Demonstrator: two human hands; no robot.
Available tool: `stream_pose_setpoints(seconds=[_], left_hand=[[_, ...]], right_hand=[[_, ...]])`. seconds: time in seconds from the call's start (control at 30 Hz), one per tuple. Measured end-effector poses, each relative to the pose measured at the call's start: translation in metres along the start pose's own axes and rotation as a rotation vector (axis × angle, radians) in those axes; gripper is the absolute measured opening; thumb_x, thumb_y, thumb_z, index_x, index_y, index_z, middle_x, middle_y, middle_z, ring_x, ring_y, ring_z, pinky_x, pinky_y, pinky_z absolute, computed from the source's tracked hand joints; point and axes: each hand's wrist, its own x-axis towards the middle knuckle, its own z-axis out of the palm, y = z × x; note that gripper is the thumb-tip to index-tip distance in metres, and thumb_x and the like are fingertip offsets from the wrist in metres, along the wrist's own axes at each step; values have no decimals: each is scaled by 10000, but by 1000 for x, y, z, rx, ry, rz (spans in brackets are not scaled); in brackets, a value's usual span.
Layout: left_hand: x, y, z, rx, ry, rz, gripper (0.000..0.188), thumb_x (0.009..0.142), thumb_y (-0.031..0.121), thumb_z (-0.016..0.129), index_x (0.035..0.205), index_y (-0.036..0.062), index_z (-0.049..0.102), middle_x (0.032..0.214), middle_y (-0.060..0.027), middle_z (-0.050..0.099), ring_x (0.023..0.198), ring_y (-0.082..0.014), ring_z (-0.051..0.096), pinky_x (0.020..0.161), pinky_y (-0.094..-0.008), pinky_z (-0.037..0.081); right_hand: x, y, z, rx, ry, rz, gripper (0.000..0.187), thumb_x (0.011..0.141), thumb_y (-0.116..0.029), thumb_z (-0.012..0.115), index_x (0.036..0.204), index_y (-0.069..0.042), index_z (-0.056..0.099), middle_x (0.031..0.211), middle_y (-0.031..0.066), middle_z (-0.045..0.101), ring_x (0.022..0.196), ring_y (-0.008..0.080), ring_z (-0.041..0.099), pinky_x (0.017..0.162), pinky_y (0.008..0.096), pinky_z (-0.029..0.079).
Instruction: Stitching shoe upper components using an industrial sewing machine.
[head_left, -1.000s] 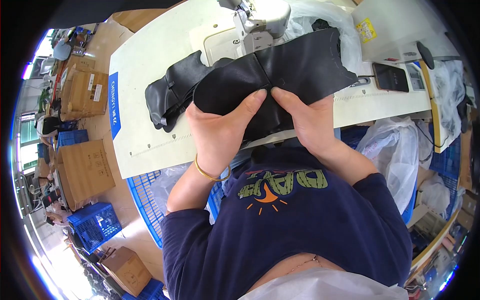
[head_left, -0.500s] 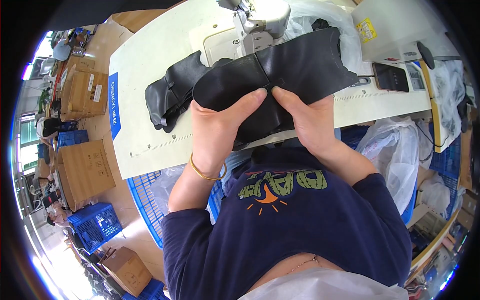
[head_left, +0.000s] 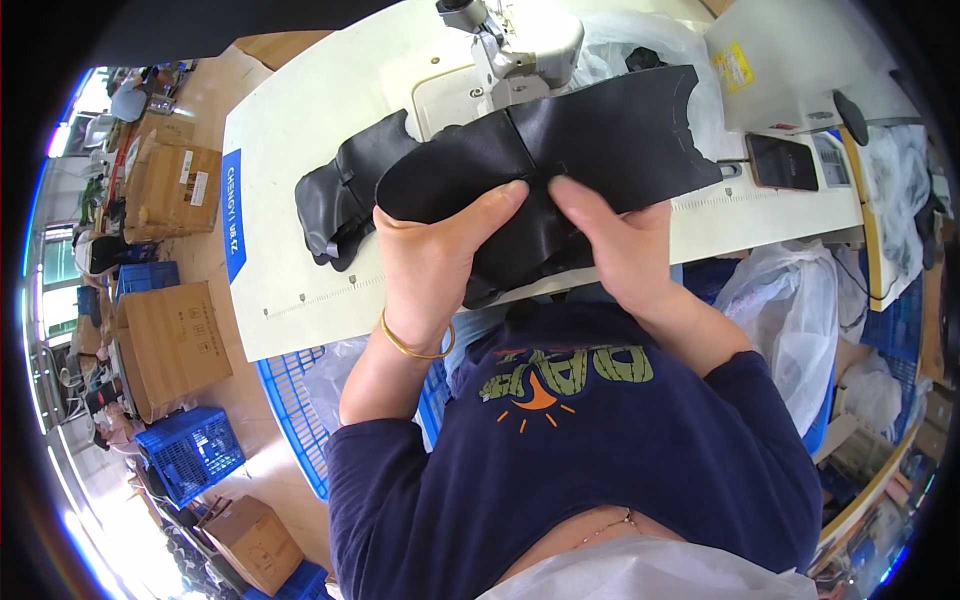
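Observation:
Both my hands hold up a black leather-like piece [head_left: 610, 130] with a seam across its middle, over the near side of the white sewing table [head_left: 275, 210]. My left hand [head_left: 430, 250] grips its lower left part, thumb on top and fingers hidden underneath. My right hand [head_left: 625, 245] clasps it to the right of the seam, the thumb pressing near the middle. Behind it stands a sewing machine [head_left: 525, 60]. More black pieces [head_left: 350, 185] lie stacked and folded on the table, left of the held one.
A phone [head_left: 782, 162] lies at the table's right side. Clear plastic [head_left: 640, 35] is bunched behind the machine. Below the table are a blue crate [head_left: 292, 405] on the left and a white plastic bag [head_left: 785, 310] on the right. Cardboard boxes [head_left: 175, 340] stand on the floor at left.
The right end of the held piece has shifted slightly to the right. My right thumb has moved a little away from my left thumb. Both hands keep their hold.

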Motion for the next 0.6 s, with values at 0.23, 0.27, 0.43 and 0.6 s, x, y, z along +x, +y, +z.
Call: stream_pose_setpoints(seconds=[0.23,0.27,0.43,0.6], left_hand=[[23,13,-12,-98,-41,-82,152,724,-62,705,865,-16,671,804,-48,675,696,-106,624,651,-238,516],[27,15,-13,-106,-70,-104,160,722,-56,707,872,-17,668,809,-53,675,697,-112,629,649,-241,519],[50,25,-17,-80,-141,-166,178,721,-42,709,891,-15,662,820,-64,675,700,-122,636,640,-249,523],[74,27,-20,-101,-214,-229,211,713,-32,715,917,-15,663,828,-71,674,707,-134,637,634,-264,525]], right_hand=[[22,-19,-7,26,10,162,160,907,-109,567,1028,-4,576,817,75,640,530,149,589,390,237,412],[21,-19,-4,73,9,140,155,913,-104,560,1024,4,574,814,90,641,543,163,598,392,249,420],[26,-12,0,91,38,74,177,934,-129,531,1039,6,576,826,109,649,558,180,608,412,262,442],[43,-10,5,108,43,-17,264,958,-196,515,893,42,607,721,101,630,531,141,577,441,255,440]])
